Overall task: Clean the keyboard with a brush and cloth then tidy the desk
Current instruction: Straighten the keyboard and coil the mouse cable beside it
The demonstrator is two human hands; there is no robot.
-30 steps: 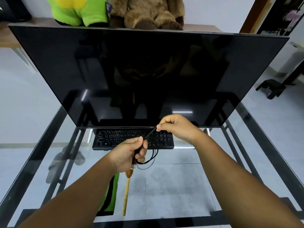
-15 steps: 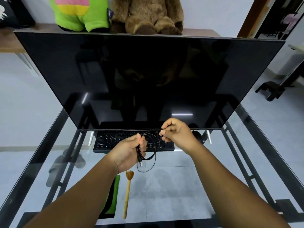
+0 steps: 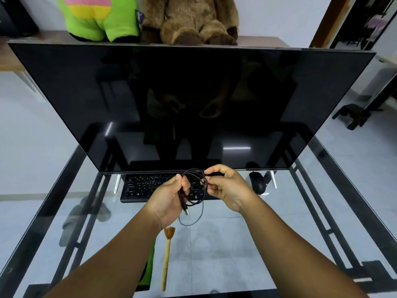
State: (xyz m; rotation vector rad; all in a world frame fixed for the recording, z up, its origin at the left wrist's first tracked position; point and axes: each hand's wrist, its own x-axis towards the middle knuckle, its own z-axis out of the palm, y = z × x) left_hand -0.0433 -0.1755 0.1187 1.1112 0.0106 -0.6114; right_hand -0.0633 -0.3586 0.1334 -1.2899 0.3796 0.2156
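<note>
Black cable coiled in loops between both hands above the keyboard, left hand gripping the bundle (USB plug hanging below), right hand pinching a loop; brush and green cloth lie near the glass tabletop's front edge.

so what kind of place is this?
Likely a home room with a computer desk: glass desk with a monitor, keyboard and mouse, plush toys behind, tiled floor.
</note>
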